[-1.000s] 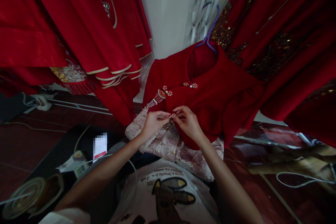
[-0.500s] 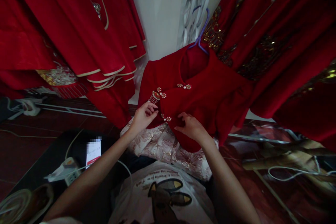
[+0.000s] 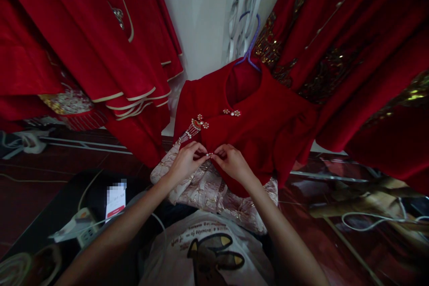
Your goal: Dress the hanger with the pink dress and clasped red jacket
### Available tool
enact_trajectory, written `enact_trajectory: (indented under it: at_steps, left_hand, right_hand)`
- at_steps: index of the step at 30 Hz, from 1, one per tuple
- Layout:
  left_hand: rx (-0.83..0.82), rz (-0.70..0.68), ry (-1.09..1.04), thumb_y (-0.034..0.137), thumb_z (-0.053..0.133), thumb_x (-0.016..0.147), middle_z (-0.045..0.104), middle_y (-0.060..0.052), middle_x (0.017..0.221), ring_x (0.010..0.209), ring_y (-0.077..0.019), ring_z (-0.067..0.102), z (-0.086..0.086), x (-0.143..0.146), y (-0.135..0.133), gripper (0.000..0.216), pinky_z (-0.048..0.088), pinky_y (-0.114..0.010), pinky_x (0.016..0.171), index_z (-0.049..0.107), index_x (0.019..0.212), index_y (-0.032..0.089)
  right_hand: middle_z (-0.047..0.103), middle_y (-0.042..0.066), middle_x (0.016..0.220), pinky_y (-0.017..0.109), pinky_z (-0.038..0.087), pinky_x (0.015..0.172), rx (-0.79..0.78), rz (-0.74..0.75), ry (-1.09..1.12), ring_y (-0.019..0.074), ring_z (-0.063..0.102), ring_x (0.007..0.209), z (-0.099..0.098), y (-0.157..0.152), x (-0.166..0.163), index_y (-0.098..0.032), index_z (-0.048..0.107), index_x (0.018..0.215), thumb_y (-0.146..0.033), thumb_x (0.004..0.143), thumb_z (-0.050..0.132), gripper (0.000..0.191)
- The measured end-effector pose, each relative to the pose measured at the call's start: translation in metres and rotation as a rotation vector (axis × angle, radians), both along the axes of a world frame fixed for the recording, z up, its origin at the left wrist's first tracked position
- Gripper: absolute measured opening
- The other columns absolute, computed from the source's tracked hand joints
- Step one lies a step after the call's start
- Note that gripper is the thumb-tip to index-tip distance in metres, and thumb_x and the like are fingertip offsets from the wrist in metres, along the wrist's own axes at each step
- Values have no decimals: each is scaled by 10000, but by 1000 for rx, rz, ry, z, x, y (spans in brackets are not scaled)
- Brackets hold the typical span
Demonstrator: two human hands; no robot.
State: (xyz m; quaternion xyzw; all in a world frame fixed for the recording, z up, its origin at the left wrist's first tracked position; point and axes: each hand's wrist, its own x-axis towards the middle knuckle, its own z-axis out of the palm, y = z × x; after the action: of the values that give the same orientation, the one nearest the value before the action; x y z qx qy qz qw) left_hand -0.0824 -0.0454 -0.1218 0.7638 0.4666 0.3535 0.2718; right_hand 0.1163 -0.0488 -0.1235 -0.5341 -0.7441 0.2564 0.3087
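Note:
A red jacket [image 3: 248, 129] hangs on a purple hanger [image 3: 250, 51] in front of me, its lower part spread over a shiny cream-pink fabric [image 3: 208, 183] on my lap. My left hand [image 3: 188, 160] and my right hand [image 3: 233, 163] meet at the jacket's lower front. Both are closed in a pinch on a beaded clasp [image 3: 209, 155], one on each side; the fingers hide most of it. A fan-shaped tassel ornament [image 3: 196, 124] lies just above my left hand. Another beaded clasp [image 3: 232, 112] sits below the neckline.
Red garments [image 3: 134, 53] hang at left, and red sequined ones [image 3: 348, 62] at right. On a black surface [image 3: 40, 219] to my left lie a lit phone [image 3: 115, 201] and a white power strip [image 3: 86, 228] with cables. A white cable [image 3: 365, 221] lies at lower right.
My hands have come together from either side of the lower clasp and closed on it. My left hand has left the tassel ornament, whose strands now hang toward the lower left.

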Motion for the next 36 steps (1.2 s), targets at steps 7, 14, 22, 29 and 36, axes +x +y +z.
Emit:
enact_trajectory:
  at_steps: [7, 14, 22, 29, 36]
  left_hand:
    - [-44, 8, -134, 322, 699, 828, 698, -19, 866, 799, -147, 703, -10, 5, 1, 145, 595, -269, 784, 653, 862, 188]
    - [-97, -12, -166, 380, 666, 854, 694, -16, 844, 784, -144, 694, -6, 5, 1, 194, 575, -257, 757, 643, 849, 187]
    - [-172, 23, -254, 351, 733, 779, 697, -27, 811, 752, -144, 667, -5, 8, 5, 208, 546, -245, 690, 662, 870, 178]
    - [-452, 196, -918, 327, 726, 789, 736, -78, 912, 807, -127, 682, 26, 18, 53, 236, 550, -321, 879, 700, 902, 121]
    - [-495, 168, -1088, 294, 768, 753, 750, -86, 997, 839, -122, 687, 33, 30, 51, 227, 537, -316, 918, 727, 897, 124]
  right_hand:
    - [675, 57, 872, 282, 507, 771, 19, 35, 30, 160, 636, 809, -9, 4, -2, -165, 647, 899, -266, 851, 650, 111]
    - [686, 44, 837, 250, 508, 703, -8, 88, 93, 144, 639, 757, -4, 3, 1, -167, 652, 882, -252, 836, 633, 98]
    - [687, 29, 775, 247, 496, 680, -98, 147, 143, 136, 629, 706, 9, 2, 9, -166, 648, 810, -246, 786, 652, 84]
    - [671, 9, 760, 256, 495, 675, -273, 299, 287, 128, 615, 700, 38, -1, 37, -178, 639, 776, -348, 771, 680, 175]
    - [663, 9, 768, 252, 481, 675, -290, 319, 346, 121, 604, 702, 47, -5, 40, -177, 638, 784, -365, 778, 686, 194]
